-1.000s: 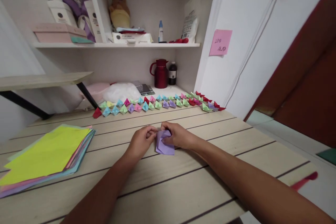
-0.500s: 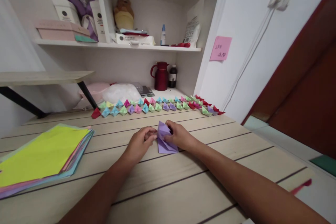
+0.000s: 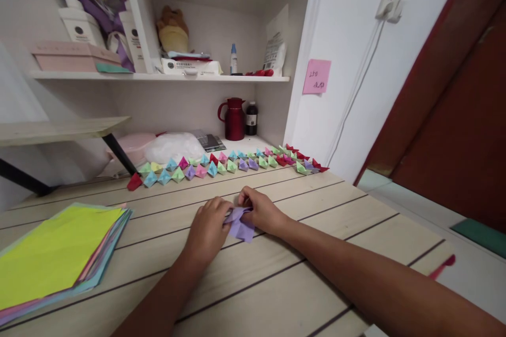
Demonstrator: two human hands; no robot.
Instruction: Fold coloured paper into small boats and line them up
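Note:
A partly folded purple paper (image 3: 241, 226) lies on the wooden table (image 3: 300, 231) between my hands. My left hand (image 3: 207, 229) pinches its left side with curled fingers. Closed on the paper's upper right part is my right hand (image 3: 263, 213). Behind them, a row of several small folded paper boats (image 3: 221, 164) in many colours runs along the table's back edge. A stack of coloured paper sheets (image 3: 55, 255), yellow on top, rests at the left.
Shelves at the back hold a red jug (image 3: 234, 119), a dark bottle (image 3: 251, 118), a plastic bag (image 3: 174, 146), boxes and bottles. A pink note (image 3: 317, 76) sticks on the white wall. A red door stands at right. A red strip (image 3: 440, 267) lies at the table's right edge.
The purple paper has been pressed flatter and lower between my hands, its raised point folded down. My left hand has closed in on it. The view shifted slightly.

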